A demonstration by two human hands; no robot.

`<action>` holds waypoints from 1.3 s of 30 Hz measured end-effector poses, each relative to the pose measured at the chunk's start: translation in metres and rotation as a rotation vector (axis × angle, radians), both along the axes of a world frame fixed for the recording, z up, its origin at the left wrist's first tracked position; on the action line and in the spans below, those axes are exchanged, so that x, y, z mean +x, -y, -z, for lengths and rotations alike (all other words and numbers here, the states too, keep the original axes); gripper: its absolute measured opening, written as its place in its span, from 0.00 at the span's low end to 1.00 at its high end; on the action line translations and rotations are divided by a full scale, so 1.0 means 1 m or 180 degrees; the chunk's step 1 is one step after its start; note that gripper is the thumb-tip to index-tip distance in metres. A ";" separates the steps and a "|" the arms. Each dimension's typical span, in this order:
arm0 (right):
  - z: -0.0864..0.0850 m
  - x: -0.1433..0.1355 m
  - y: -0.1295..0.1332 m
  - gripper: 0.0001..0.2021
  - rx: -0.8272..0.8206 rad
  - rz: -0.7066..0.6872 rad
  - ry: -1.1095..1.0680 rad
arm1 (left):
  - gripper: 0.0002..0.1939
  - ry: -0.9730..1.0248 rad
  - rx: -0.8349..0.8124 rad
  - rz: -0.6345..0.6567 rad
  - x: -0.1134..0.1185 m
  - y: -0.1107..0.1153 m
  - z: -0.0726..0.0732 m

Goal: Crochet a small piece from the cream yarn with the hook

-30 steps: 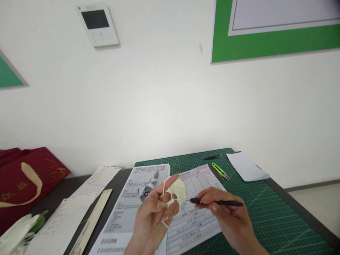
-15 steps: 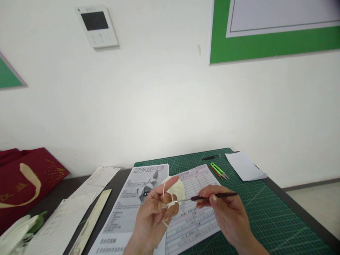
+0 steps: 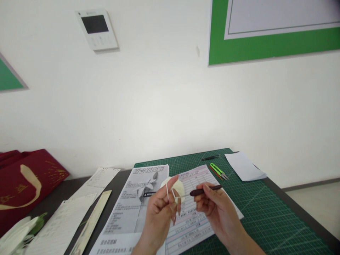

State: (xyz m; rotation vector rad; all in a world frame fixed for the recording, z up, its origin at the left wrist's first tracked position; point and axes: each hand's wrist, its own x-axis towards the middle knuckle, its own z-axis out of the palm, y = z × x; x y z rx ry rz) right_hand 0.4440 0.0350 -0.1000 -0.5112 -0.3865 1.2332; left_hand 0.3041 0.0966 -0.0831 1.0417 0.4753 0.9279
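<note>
White yarn point(image 3: 167, 193) loops round the raised index finger of my left hand point(image 3: 159, 212), whose other fingers are pinched on the yarn. My right hand point(image 3: 215, 209) grips the dark handle of a crochet hook point(image 3: 197, 192). The hook's thin metal shaft points left and reaches the yarn beside my left fingers. Behind my left hand a round cream yarn ball point(image 3: 180, 187) rests on the printed sheets. Under my hands are a printed page with a flower picture point(image 3: 124, 212) and a lined chart sheet point(image 3: 193, 226).
On the green cutting mat point(image 3: 265, 212) lie green snips point(image 3: 217, 170), dark tweezers point(image 3: 210, 157) and a white paper point(image 3: 244, 166). At the left are handwritten sheets point(image 3: 61, 223), a ruler-like strip point(image 3: 92, 219), a red bag point(image 3: 50, 173) and a white flower point(image 3: 16, 230).
My left hand has turned and shifted slightly right, its fingers now pointing downward. My right hand has moved a little left and up, with the hook tilted more.
</note>
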 end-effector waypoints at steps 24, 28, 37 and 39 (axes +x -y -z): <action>0.014 -0.015 0.012 0.21 0.1228 0.1720 0.3686 | 0.23 0.0266 -0.0631 -0.0838 0.018 0.013 0.002; 0.009 -0.008 0.016 0.28 0.1739 0.1618 0.4450 | 0.25 0.0881 -0.1626 0.0059 0.009 0.004 -0.006; 0.006 -0.018 0.005 0.07 0.0363 0.0883 0.1780 | 0.26 0.1276 -0.1424 0.0492 0.000 0.000 -0.012; 0.007 -0.017 0.004 0.06 0.0208 0.0726 0.1317 | 0.27 0.1339 -0.1392 0.0528 -0.001 -0.001 -0.015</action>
